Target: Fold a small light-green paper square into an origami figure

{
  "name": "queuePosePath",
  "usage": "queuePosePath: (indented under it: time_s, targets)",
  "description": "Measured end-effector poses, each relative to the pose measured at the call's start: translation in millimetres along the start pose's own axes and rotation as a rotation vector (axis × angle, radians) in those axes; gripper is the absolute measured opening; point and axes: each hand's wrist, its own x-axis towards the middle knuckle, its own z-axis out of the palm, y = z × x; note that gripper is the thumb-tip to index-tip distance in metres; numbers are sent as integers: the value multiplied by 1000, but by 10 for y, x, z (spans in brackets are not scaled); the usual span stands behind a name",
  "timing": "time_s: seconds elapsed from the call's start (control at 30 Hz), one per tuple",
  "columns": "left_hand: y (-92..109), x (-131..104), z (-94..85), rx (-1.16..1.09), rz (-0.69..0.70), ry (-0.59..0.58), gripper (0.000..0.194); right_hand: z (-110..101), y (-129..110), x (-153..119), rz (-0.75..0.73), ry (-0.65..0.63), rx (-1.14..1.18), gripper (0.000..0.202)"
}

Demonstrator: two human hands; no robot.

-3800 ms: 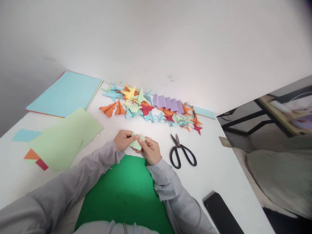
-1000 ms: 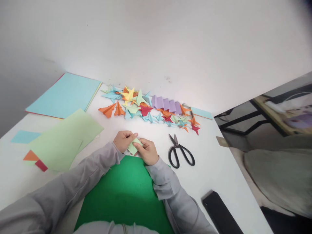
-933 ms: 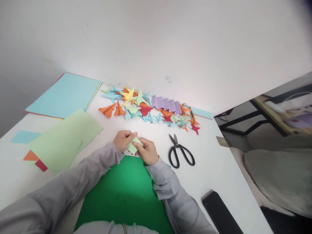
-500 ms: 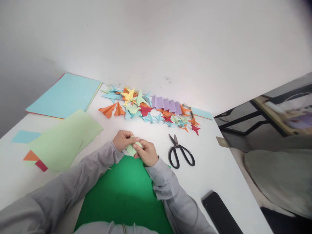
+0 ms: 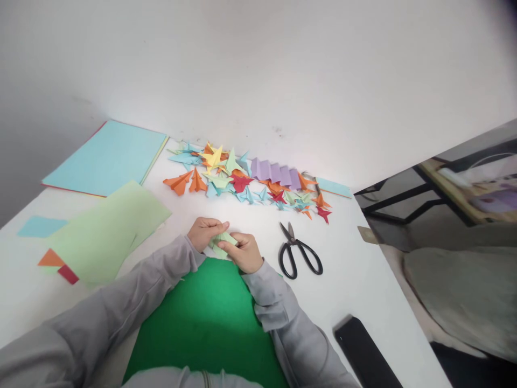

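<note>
A small piece of light green folded paper (image 5: 222, 238) is pinched between both hands, just above the far edge of a green sheet (image 5: 202, 318). My left hand (image 5: 205, 233) is closed on its left side, thumb on top. From the right, my right hand (image 5: 245, 251) grips it with the thumb laid across the front. The fingers cover much of the paper, so its full shape is hidden. Black-handled scissors (image 5: 297, 250) lie to the right of my right hand, blades pointing away from me.
Several folded paper shapes (image 5: 242, 183) lie along the wall, with a pleated purple paper (image 5: 276, 173) among them. At left are a blue sheet stack (image 5: 109, 159), a light green sheet (image 5: 100, 237) and coloured scraps (image 5: 51, 258). A black case (image 5: 365, 350) rests at front right.
The light green paper has turned slightly in my fingers. My right hand's fingers have shifted a little around it; both hands stay in nearly the same place.
</note>
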Motion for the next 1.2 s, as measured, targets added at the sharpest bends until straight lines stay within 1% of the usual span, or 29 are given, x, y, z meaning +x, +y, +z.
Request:
queuePosePath:
  time_s: [0.13, 0.23, 0.33, 0.37, 0.4, 0.5, 0.57, 0.63, 0.73, 0.83, 0.9, 1.0, 1.1, 1.2]
  targets:
    - [3, 20, 0, -59, -17, 21, 41, -7, 31, 1, 21, -26, 30, 41]
    - [21, 11, 6, -34, 16, 45, 42, -15, 49, -2, 15, -40, 27, 43]
    - [43, -4, 11, 14, 61, 88, 45, -16, 51, -4, 27, 1, 39, 43]
    - [47, -7, 12, 10, 63, 83, 45, -16, 48, -3, 33, 29, 54, 43]
    - [50, -7, 11, -3, 58, 60, 43, -16, 44, -1, 35, 64, 72, 43]
    - [48, -3, 3, -30, 46, -70, 37, -20, 38, 9, 34, 192, 120, 43]
    - [45, 1, -8, -6, 62, -120, 32, -27, 46, 14, 42, 242, 137, 44]
    - [48, 3, -22, 6, 66, -133, 28, -36, 68, 15, 44, 235, 155, 50]
    - [76, -1, -39, -14, 22, -160, 25, -47, 106, 14, 6, 183, 205, 57]
    - [119, -18, -42, 2, -24, -204, 23, -50, 118, 13, -10, 166, 264, 44]
    - [140, -34, -32, 46, -38, -228, 21, -48, 104, 12, 23, 158, 287, 36]
    - [151, -55, -5, 110, -36, -246, 20, -43, 76, 8, 62, 154, 294, 35]
    - [151, -66, 16, 130, -19, -245, 24, -44, 73, 1, 57, 163, 302, 38]
    - [157, -68, 7, 123, -41, -303, 28, -49, 84, -6, 82, 163, 312, 39]
